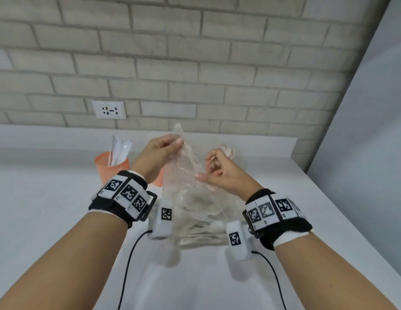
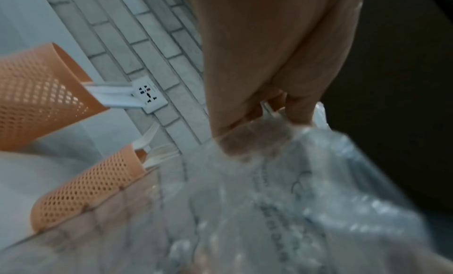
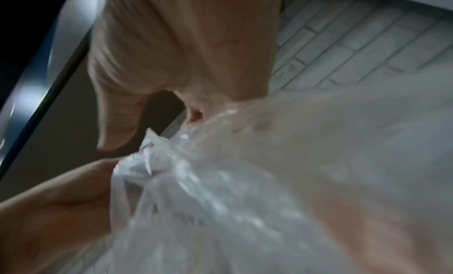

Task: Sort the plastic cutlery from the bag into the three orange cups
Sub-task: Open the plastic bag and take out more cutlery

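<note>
Left hand (image 1: 160, 151): grip a narrow pinch, thumb and fingertips (image 2: 297, 111) closed on the upper edge of the clear plastic bag (image 1: 192, 193); right hand (image 1: 219, 173): grip likewise a pinch, fingers curled on the opposite fold of the film, a ring visible on one finger; the two pinches sit near one another at the bag's mouth, the left higher than the right. The bag hangs between the wrists, its base resting on or just above the white surface (image 1: 60, 220), which of the two cannot be told; pale cutlery (image 1: 201, 222) lies bunched in its lower part, individual types not distinguishable through the creased film. Beyond the left hand stands an orange cup (image 1: 111, 166) of perforated mesh holding white utensils (image 1: 121, 148); a second orange cup (image 2: 90, 189), with forks protruding, shows in the left wrist view, just beside the bag; a third is largely hidden behind the bag and hands. Behind: a grey brick wall (image 1: 195, 52) with a socket plate (image 1: 109, 110).

Judged step: parting the mouth of the bag, sorting only partly done.

Risks: thin film may tear under opposed pulls, spilling the contents; a slipped pinch would drop the bag and scatter pieces; the swinging bag may tip the nearby light cup.
</note>
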